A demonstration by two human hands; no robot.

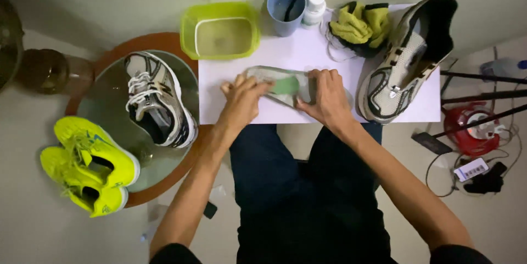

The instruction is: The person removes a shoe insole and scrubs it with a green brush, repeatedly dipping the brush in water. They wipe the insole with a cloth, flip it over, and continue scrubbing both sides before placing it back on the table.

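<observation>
Grey-green insole (280, 84) lies flat on the white surface (329, 55), long axis 9-to-3 (slightly tilted); left hand (241, 102) and right hand (328, 96) fingers pressed closed on either end.

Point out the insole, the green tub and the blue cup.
insole (285, 84), head view, on its green heel patch between the hands.
green tub (189, 28), head view, on its left rim.
blue cup (277, 14), head view, on its left wall.
</observation>
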